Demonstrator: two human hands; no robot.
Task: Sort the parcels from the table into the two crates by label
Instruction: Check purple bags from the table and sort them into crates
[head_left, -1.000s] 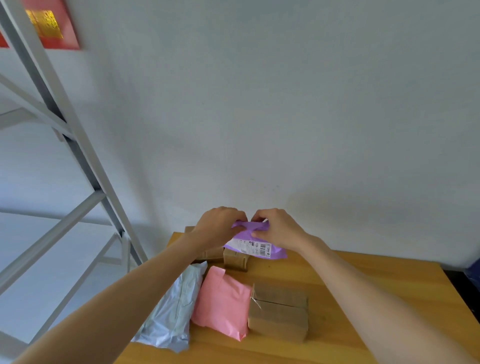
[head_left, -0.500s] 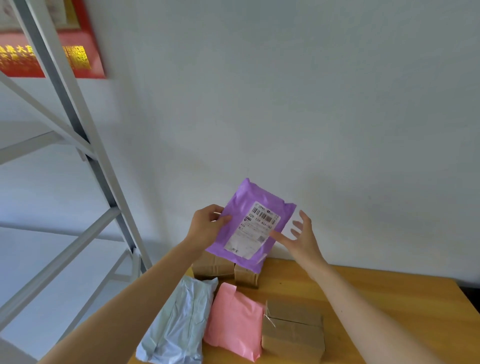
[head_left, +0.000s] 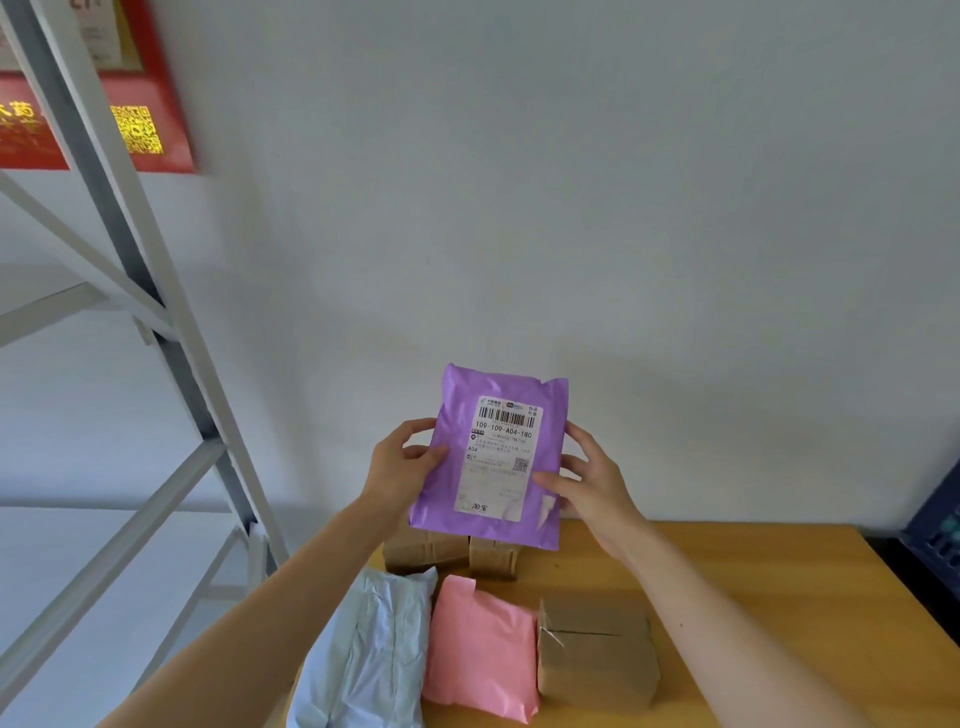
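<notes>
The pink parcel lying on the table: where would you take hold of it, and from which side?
Probably its near short end, pinched from the person's side. The pink parcel lies flat, with the pale blue bag close along its left and the cardboard box along its right, so both long sides look crowded. It looks soft, so fingers could slip under the free end.

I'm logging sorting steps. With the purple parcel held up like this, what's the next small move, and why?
Probably turn to find the crate matching A04: the left hand and right hand hold the purple parcel upright, its label readable, and no crate is clearly in view.
</notes>
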